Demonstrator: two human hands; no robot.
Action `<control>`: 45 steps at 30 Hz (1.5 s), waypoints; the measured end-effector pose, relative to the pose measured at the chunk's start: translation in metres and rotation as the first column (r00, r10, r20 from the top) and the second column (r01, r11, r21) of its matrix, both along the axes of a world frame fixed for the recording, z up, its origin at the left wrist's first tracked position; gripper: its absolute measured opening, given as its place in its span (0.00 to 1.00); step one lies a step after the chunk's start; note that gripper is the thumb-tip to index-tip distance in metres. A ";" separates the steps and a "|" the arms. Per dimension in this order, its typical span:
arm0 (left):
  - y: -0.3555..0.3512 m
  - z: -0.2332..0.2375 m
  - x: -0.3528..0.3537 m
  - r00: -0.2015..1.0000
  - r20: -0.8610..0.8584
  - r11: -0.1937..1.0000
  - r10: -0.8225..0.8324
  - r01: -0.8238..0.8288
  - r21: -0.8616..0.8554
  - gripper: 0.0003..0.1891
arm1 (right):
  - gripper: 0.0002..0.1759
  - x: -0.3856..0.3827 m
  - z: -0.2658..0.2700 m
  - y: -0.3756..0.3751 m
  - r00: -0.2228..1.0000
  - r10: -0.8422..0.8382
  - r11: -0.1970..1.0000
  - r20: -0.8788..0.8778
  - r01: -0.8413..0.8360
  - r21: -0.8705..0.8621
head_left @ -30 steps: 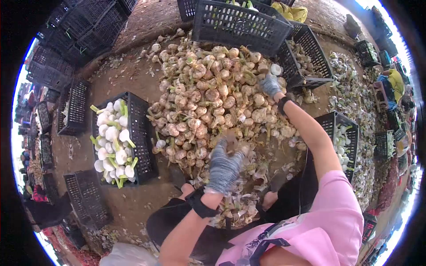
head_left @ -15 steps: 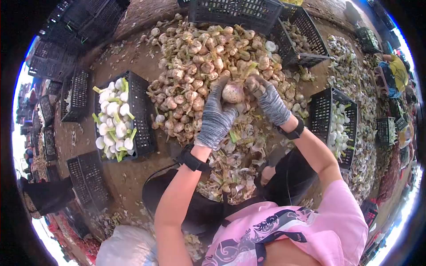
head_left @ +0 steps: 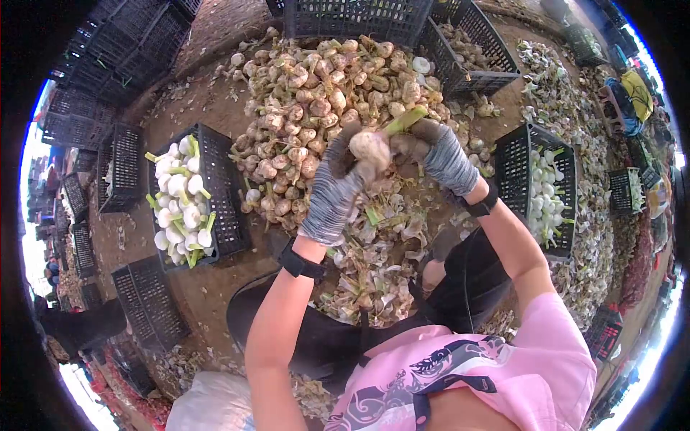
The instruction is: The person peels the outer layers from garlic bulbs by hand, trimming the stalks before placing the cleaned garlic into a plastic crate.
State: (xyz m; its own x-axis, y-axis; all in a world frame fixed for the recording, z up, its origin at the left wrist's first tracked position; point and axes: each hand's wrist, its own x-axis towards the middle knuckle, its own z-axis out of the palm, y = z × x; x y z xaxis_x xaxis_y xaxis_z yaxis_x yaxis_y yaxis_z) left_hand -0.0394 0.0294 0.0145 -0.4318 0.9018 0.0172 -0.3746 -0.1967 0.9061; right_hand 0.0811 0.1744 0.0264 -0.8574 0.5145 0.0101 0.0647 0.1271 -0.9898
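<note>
A garlic bulb (head_left: 370, 149) with a green stem pointing up and to the right is between my gloved hands. My left hand (head_left: 336, 183) is wrapped round the bulb from the left. Close to the stem, my right hand (head_left: 442, 154) has its dark fingers curled at the bulb's right side; the exact fingertip contact is blurred. Behind both hands lies a large heap of unpeeled garlic (head_left: 309, 108). Below them is a pile of loose skins (head_left: 374, 266).
A black crate (head_left: 223, 190) of white garlic stands at the left, another crate (head_left: 512, 165) with white garlic at the right. Further crates (head_left: 359, 20) line the far side. A white sack (head_left: 212, 402) is at the bottom left, and skins (head_left: 589, 215) cover the ground at the right.
The bulb has turned, and more of its pale surface and green stem show. My right hand has shifted slightly along the stem side. The whole view has moved a little.
</note>
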 end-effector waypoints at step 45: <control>-0.004 0.017 -0.007 0.924 -0.347 0.947 0.162 -0.245 -0.209 0.09 | 0.16 0.014 -0.017 -0.031 0.896 -0.242 0.955 -0.373 0.152 -0.255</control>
